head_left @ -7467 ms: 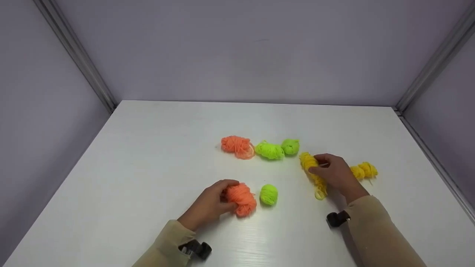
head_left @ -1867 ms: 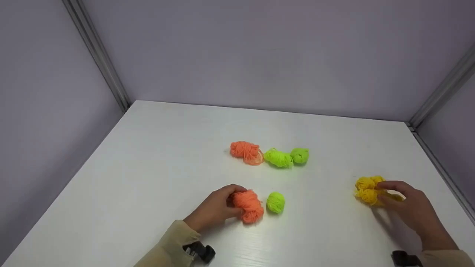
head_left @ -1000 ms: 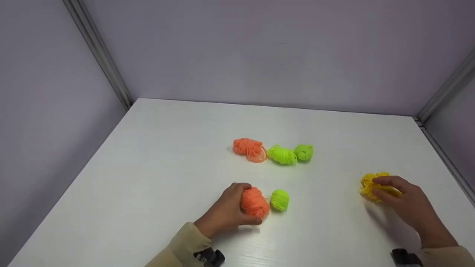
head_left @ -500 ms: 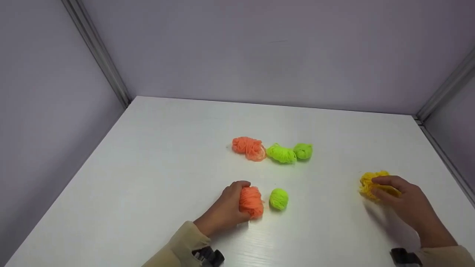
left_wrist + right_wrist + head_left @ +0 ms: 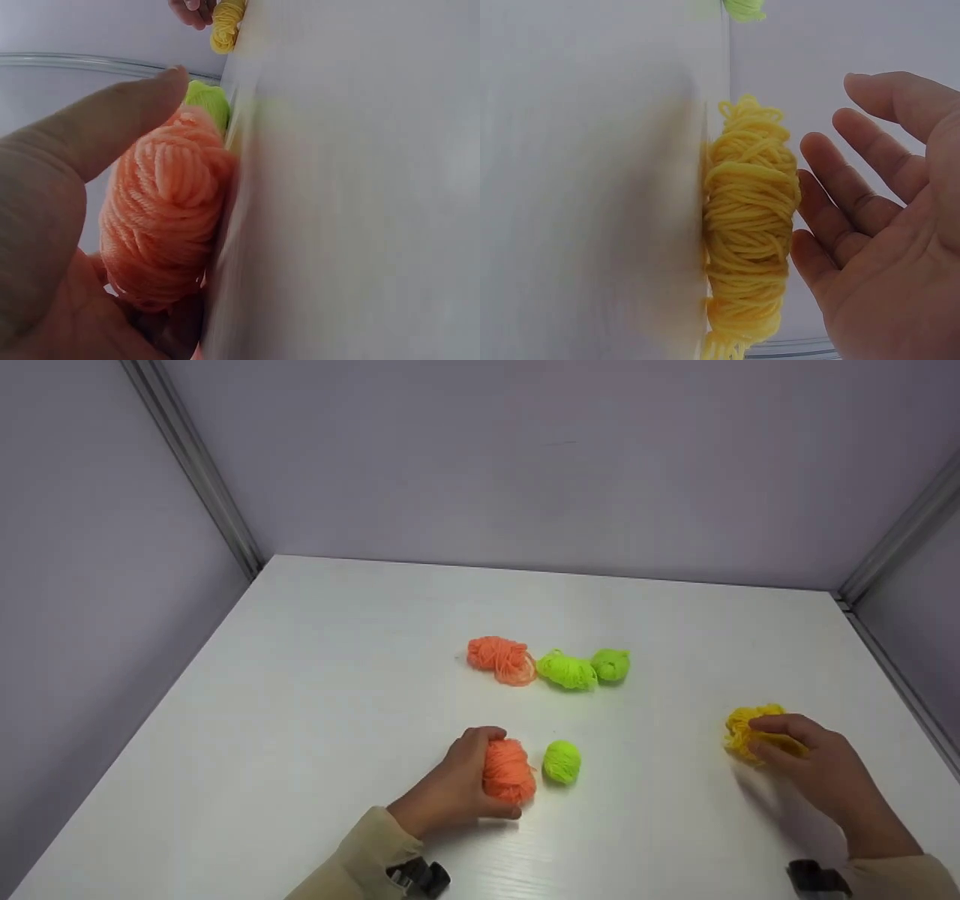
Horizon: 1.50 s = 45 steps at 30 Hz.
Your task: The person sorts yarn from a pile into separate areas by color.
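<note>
Fingers and thumb of the left hand (image 5: 454, 784) curl round an orange yarn skein (image 5: 508, 772); the right hand's (image 5: 821, 765) fingers and thumb are apart, fingertips close against a yellow yarn skein (image 5: 750, 225). Beneath both hands spreads a white table (image 5: 337, 660). Beyond the left grip lies a second orange skein (image 5: 501, 660), with a lime-yellow skein (image 5: 568, 670) just beside it. Immediately right of that grip sits a lime-yellow yarn ball (image 5: 562, 763); farther out, a green yarn ball (image 5: 611, 665).
</note>
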Each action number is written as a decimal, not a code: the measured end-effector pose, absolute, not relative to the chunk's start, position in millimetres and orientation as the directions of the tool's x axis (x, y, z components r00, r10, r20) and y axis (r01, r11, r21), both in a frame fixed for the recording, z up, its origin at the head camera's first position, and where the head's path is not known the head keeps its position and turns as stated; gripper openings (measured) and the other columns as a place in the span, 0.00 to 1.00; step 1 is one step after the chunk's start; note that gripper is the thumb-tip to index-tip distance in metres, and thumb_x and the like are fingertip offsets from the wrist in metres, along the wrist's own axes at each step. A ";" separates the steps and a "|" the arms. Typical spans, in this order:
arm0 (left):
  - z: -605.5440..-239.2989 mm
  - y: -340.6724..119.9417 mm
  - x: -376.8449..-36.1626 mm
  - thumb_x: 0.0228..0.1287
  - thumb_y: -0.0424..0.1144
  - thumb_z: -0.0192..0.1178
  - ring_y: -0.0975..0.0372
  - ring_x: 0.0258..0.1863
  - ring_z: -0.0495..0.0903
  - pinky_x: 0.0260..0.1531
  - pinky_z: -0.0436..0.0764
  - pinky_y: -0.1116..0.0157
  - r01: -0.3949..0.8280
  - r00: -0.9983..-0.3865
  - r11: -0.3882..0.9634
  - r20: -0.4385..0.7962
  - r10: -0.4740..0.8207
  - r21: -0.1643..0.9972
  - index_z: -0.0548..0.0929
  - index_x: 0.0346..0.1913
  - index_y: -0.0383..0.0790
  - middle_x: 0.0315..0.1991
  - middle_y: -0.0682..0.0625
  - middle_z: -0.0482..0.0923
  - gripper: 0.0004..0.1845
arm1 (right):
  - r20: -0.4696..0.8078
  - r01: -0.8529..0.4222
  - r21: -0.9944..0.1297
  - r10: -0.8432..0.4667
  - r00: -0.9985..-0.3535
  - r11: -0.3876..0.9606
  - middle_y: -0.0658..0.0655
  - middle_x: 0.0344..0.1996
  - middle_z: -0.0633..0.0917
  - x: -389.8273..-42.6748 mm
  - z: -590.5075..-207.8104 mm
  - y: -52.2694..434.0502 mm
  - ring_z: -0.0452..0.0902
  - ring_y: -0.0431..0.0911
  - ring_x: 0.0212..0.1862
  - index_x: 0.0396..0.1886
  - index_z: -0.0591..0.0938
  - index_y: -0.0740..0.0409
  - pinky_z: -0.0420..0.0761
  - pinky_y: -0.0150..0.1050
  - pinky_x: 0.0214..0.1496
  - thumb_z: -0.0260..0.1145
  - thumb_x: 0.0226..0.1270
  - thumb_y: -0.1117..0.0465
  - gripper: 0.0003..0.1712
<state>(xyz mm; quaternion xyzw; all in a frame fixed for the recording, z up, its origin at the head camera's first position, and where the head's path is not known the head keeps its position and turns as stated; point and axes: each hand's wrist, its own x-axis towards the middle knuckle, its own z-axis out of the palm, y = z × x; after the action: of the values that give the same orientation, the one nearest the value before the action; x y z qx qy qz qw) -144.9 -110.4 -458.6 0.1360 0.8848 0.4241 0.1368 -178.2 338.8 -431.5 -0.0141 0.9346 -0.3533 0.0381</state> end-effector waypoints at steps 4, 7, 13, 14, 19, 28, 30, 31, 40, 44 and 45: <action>-459.8 -112.3 -146.5 0.50 0.40 0.77 0.56 0.59 0.70 0.64 0.70 0.54 0.148 -0.931 0.606 -0.098 0.353 0.781 0.65 0.67 0.39 0.61 0.48 0.68 0.43 | -0.026 -0.030 -0.661 -0.063 -0.998 0.749 0.73 0.65 0.72 -176.4 -431.0 338.3 0.58 0.73 0.70 0.62 0.78 0.65 0.61 0.72 0.64 0.62 0.74 0.43 0.31; -459.1 -115.4 -148.1 0.51 0.39 0.77 0.56 0.57 0.71 0.63 0.71 0.53 0.148 -0.930 0.606 -0.099 0.355 0.782 0.66 0.66 0.40 0.60 0.48 0.70 0.41 | -0.019 -0.035 -0.661 -0.064 -0.998 0.749 0.73 0.65 0.73 -176.1 -430.9 337.4 0.59 0.72 0.69 0.61 0.79 0.64 0.62 0.72 0.64 0.62 0.74 0.43 0.31; -457.2 -122.6 -150.4 0.53 0.42 0.77 0.59 0.55 0.73 0.62 0.72 0.54 0.115 -0.922 0.606 -0.142 0.360 0.787 0.68 0.65 0.43 0.58 0.52 0.72 0.39 | -0.013 -0.034 -0.654 -0.056 -0.998 0.756 0.71 0.65 0.74 -175.4 -430.1 334.1 0.64 0.67 0.68 0.61 0.79 0.62 0.74 0.45 0.64 0.62 0.74 0.43 0.30; -457.1 -123.6 -150.9 0.53 0.41 0.77 0.59 0.55 0.73 0.61 0.72 0.54 0.113 -0.921 0.605 -0.146 0.362 0.788 0.69 0.65 0.45 0.57 0.53 0.72 0.38 | -0.008 -0.037 -0.652 -0.056 -0.998 0.757 0.70 0.64 0.75 -175.3 -429.7 333.6 0.65 0.66 0.67 0.60 0.80 0.62 0.74 0.35 0.61 0.62 0.74 0.43 0.29; -455.5 -128.4 -153.0 0.53 0.36 0.76 0.60 0.50 0.74 0.56 0.74 0.56 0.109 -0.919 0.588 -0.145 0.368 0.801 0.73 0.61 0.50 0.53 0.56 0.76 0.33 | 0.020 -0.059 -0.641 -0.060 -0.998 0.765 0.67 0.61 0.79 -176.7 -427.1 330.0 0.67 0.64 0.66 0.58 0.81 0.61 0.72 0.27 0.56 0.62 0.74 0.43 0.28; -453.4 -135.0 -158.2 0.53 0.31 0.71 0.62 0.41 0.76 0.45 0.78 0.61 0.166 -0.919 0.557 -0.078 0.387 0.814 0.80 0.51 0.50 0.42 0.59 0.80 0.22 | 0.108 -0.129 -0.627 -0.078 -0.991 0.768 0.61 0.56 0.83 -177.7 -425.2 322.5 0.71 0.38 0.60 0.54 0.84 0.57 0.72 0.26 0.56 0.66 0.72 0.47 0.22; -451.7 -137.0 -159.0 0.54 0.31 0.71 0.63 0.39 0.77 0.43 0.79 0.62 0.181 -0.920 0.552 -0.057 0.387 0.814 0.81 0.50 0.50 0.41 0.60 0.80 0.21 | 0.147 -0.164 -0.631 -0.091 -0.985 0.759 0.59 0.54 0.84 -177.4 -425.3 320.5 0.69 0.25 0.54 0.53 0.85 0.56 0.68 0.17 0.49 0.67 0.71 0.49 0.19; -451.0 -138.1 -159.3 0.54 0.31 0.70 0.63 0.39 0.77 0.42 0.79 0.62 0.188 -0.921 0.551 -0.049 0.387 0.813 0.82 0.50 0.50 0.41 0.60 0.81 0.20 | 0.158 -0.179 -0.635 -0.100 -0.982 0.752 0.59 0.53 0.84 -177.2 -425.1 319.6 0.67 0.20 0.52 0.53 0.85 0.56 0.68 0.18 0.49 0.67 0.71 0.49 0.19; -447.2 -147.1 -161.8 0.52 0.29 0.65 0.64 0.36 0.76 0.37 0.78 0.65 0.236 -0.917 0.574 -0.016 0.399 0.784 0.85 0.45 0.49 0.37 0.61 0.82 0.17 | 0.119 -0.170 -0.621 -0.123 -0.985 0.765 0.63 0.54 0.84 -178.4 -418.8 309.7 0.73 0.58 0.61 0.57 0.82 0.59 0.73 0.54 0.57 0.65 0.73 0.49 0.22; -445.0 -150.2 -162.7 0.51 0.26 0.62 0.65 0.32 0.75 0.33 0.76 0.67 0.277 -0.915 0.585 0.023 0.403 0.763 0.87 0.42 0.47 0.34 0.60 0.82 0.16 | 0.117 -0.179 -0.624 -0.136 -0.984 0.761 0.65 0.55 0.83 -179.2 -418.5 305.9 0.72 0.62 0.61 0.58 0.82 0.60 0.71 0.62 0.58 0.64 0.74 0.49 0.22; -444.5 -151.0 -162.8 0.51 0.26 0.62 0.65 0.31 0.74 0.32 0.75 0.68 0.290 -0.914 0.584 0.039 0.403 0.758 0.87 0.41 0.46 0.33 0.60 0.81 0.16 | 0.120 -0.180 -0.618 -0.134 -0.984 0.766 0.64 0.54 0.84 -178.8 -418.3 305.0 0.72 0.59 0.60 0.58 0.82 0.59 0.72 0.59 0.58 0.64 0.74 0.49 0.22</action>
<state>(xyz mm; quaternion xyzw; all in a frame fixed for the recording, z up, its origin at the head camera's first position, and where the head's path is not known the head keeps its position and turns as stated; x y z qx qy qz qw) -162.8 -151.0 -444.5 0.1953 0.8874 0.4119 0.0684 -178.8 305.0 -418.3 -0.0837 0.9390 -0.3319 -0.0343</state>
